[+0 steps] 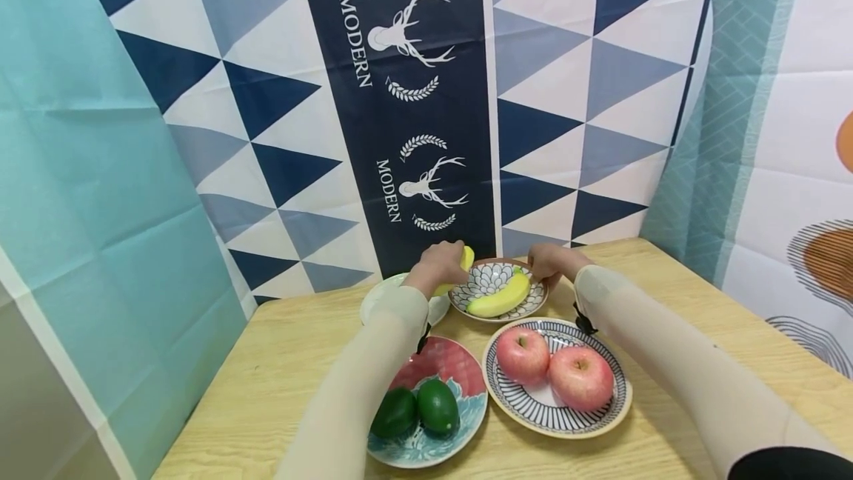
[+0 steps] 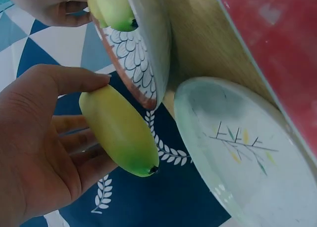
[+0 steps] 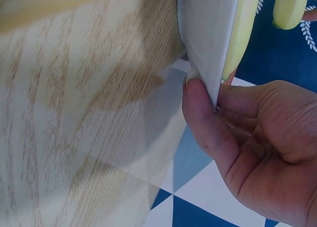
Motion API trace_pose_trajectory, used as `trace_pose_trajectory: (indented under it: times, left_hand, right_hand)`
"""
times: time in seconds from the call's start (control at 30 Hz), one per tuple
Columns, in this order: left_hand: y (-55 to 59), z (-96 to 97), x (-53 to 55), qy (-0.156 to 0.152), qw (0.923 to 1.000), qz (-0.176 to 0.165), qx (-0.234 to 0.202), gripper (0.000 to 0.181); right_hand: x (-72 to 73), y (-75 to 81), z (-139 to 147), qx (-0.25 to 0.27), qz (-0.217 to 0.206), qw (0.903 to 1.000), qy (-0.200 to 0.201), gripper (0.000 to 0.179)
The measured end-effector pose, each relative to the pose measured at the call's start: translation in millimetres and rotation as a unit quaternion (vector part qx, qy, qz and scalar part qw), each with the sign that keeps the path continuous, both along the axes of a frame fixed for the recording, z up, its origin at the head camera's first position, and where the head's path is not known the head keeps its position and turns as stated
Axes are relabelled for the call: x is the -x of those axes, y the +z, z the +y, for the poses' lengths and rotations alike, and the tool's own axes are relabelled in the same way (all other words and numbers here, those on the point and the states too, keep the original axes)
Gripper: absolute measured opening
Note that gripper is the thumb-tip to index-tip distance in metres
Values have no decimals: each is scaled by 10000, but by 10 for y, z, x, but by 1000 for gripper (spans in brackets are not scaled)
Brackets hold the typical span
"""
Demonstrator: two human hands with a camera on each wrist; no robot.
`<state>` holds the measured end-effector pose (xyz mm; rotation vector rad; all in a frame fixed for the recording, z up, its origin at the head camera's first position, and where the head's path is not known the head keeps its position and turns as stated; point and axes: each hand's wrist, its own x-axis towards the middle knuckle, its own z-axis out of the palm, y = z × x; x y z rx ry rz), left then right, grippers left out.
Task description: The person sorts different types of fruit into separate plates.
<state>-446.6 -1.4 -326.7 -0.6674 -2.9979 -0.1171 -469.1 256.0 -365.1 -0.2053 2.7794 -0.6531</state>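
Observation:
At the back of the table my left hand (image 1: 440, 265) holds a yellow banana (image 2: 119, 130) with a green tip, between thumb and fingers. It is beside a petal-patterned bowl (image 1: 481, 281) with a brown rim. Another banana (image 1: 501, 298) lies in that bowl. My right hand (image 1: 550, 261) pinches the bowl's right edge between thumb and fingers, as the right wrist view shows. A white plate (image 2: 237, 153) with a painted twig lies just left of the bowl; in the head view my left hand and sleeve partly cover it.
Nearer on the wooden table (image 1: 286, 376), a red and blue plate (image 1: 460, 361) bears dark green avocado-like fruits (image 1: 437, 407), partly behind my left sleeve. To its right, a striped plate (image 1: 533, 421) holds two apples (image 1: 581, 378). A patterned cloth (image 1: 426, 117) hangs behind the table.

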Motion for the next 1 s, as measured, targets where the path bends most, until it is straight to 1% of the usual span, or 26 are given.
trace_pose_trajectory:
  times: [0.17, 0.27, 0.33, 0.43, 0.5, 0.53, 0.57, 0.6, 0.63, 0.67, 0.73, 0.77, 0.8, 0.87, 0.9, 0.97, 1.0]
  left_hand:
    - [-71, 66, 64, -240, 9997, -62, 71, 55]
    - [-92, 94, 72, -362, 9993, -36, 64, 55]
    - [-91, 110, 58, -420, 9991, -1, 22, 55]
    - [-107, 144, 66, -445, 9990, -14, -48, 58]
    - [-130, 178, 105, -456, 9989, -57, -49, 61]
    - [-155, 197, 143, -453, 9989, -98, -47, 62]
    - [-169, 229, 147, -415, 9991, -70, 8, 62]
    - [-272, 239, 279, -482, 9988, -2, -18, 61]
    - [-325, 265, 362, -483, 9988, -20, 29, 60]
    - [-412, 293, 479, -499, 9987, 70, 65, 59]
    - [-528, 343, 650, -524, 9984, 87, 211, 57]
    - [-630, 366, 764, -589, 9979, 170, 207, 57]
    - [-670, 383, 843, -640, 9976, 97, 251, 56]
    - [-632, 433, 779, -653, 9971, 85, 373, 56]
    - [-575, 440, 695, -657, 9970, 7, 401, 59]
    - [-510, 452, 551, -704, 9966, 98, 424, 62]
    - [-415, 453, 418, -690, 9963, 86, 506, 62]
  right_hand:
    - [-17, 10, 2, -25, -7, 10000, 65, 34]
    - [-25, 20, -13, -65, -5, 10000, 73, 29]
    - [-28, 29, -20, -60, -8, 10000, 59, 29]
    - [-28, 36, -23, 1, -20, 10000, 44, 31]
    - [-27, 39, -18, 18, -37, 10000, 34, 32]
    - [-27, 39, -14, 10, -41, 10000, 47, 31]
    - [-26, 40, -11, 14, -57, 10000, 28, 31]
    - [-26, 40, -8, 12, -60, 10000, 33, 30]
    - [-25, 39, -6, 0, -61, 10000, 39, 29]
    - [-23, 37, -3, -23, -56, 10000, 59, 29]
    - [-19, 31, 0, -32, -47, 9999, 84, 28]
    - [-17, 27, 2, -14, -50, 10000, 75, 29]
    - [-18, 23, 5, -11, -48, 9999, 89, 29]
    - [-17, 14, 8, 14, -66, 10000, 72, 29]
    - [-18, 11, 10, 37, -84, 9999, 59, 30]
    - [-18, 6, 12, 81, -113, 9999, 38, 30]
    - [-18, 6, 13, 68, -113, 9999, 47, 30]
